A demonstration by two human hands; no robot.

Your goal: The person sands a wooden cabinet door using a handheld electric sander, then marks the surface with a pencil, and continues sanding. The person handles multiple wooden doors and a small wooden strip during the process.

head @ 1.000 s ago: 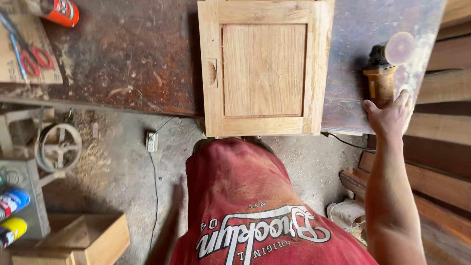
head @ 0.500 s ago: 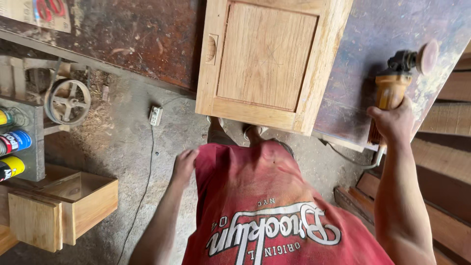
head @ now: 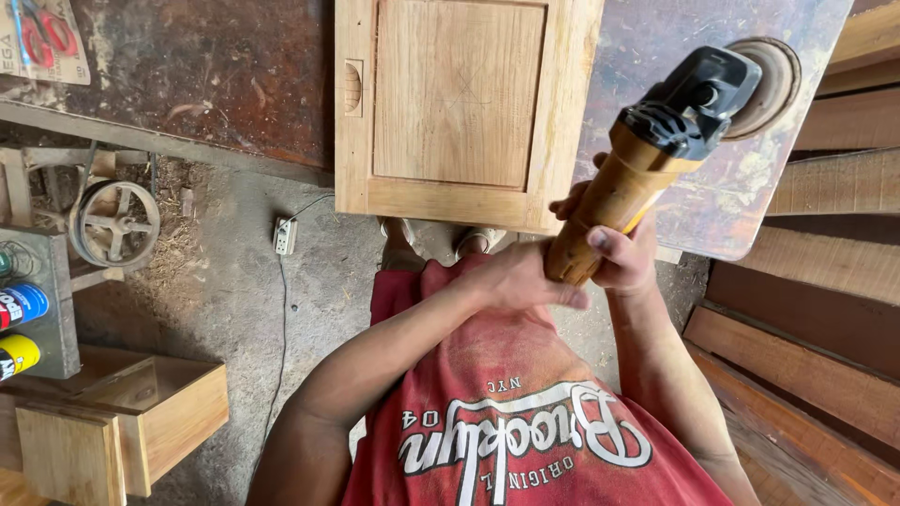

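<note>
An open wooden box (head: 141, 412) sits on the floor at lower left, and nothing shows inside the part of it in view; beside it a grey rack (head: 42, 309) holds spray cans (head: 19, 328) lying on their sides, blue and yellow. On the worktop (head: 187, 75) lies a pale wooden cabinet door (head: 459, 103), its near edge hanging over the worktop's front. Just right of the door, both hands hold a yellow and black angle grinder (head: 656, 150) tilted up off the worktop, its round sanding disc (head: 764, 89) pointing away over the stained surface. The right hand (head: 623, 253) has its fingers wrapped tight around the yellow handle, and the left hand (head: 516, 279) closes its fingers on the handle's lower end, touching the right. Half a second earlier only the right hand gripped the grinder, farther right near the worktop's edge, while the left hung low by the shirt; now the grinder has come nearer the door.
</note>
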